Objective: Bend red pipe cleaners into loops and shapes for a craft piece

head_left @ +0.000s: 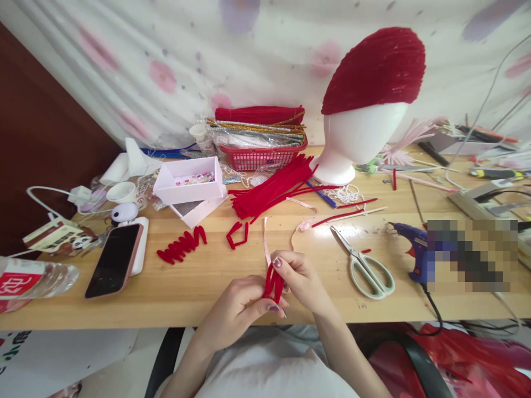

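Near the table's front edge, my left hand [246,301] and my right hand [296,276] pinch a small looped bundle of red pipe cleaners [274,283] between them. The left fingers grip its lower end, the right thumb and fingers its upper end. Just behind lies a tape measure [266,239], its pale strip running up to my fingers. To the left sit a row of folded red pipe cleaners [181,246] and two bent red pieces [237,236]. A large bunch of straight red pipe cleaners [271,188] lies further back.
Scissors [365,271] and a blue glue gun [415,249] lie to the right. A foam head [357,138] wearing a red cap [377,72] stands behind. At left are a phone [114,260], a water bottle [37,279] and a white box [188,193]; a red basket [265,159] is at the back.
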Demonstrator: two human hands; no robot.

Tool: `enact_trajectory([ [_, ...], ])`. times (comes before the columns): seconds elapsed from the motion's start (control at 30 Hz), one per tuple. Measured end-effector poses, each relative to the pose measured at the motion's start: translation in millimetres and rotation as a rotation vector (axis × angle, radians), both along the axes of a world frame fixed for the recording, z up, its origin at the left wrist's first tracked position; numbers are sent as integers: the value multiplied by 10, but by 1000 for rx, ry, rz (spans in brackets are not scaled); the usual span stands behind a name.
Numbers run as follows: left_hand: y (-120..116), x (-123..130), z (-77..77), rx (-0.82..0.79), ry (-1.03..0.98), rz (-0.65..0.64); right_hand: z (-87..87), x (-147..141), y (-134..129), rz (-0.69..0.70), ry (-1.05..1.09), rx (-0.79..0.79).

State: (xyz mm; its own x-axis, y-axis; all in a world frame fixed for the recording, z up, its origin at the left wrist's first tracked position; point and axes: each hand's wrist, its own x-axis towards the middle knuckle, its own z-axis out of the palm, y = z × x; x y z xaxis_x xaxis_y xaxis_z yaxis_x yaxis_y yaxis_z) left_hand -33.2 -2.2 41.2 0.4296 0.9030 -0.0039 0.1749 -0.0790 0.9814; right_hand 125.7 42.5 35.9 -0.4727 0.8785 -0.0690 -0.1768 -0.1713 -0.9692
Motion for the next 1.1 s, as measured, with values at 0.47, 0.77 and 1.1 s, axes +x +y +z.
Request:
enact_trajectory([
  [0.47,-23,-89,-77,124,133,317,-93,79,129,-203,173,-80],
  [0.77,-88,-46,-81,14,110,99,-46,-85,1,38,8,-94],
  [1.1,-87,-65,-138,-30,-51,306,5,-115,-18,45,-50,-29],
])
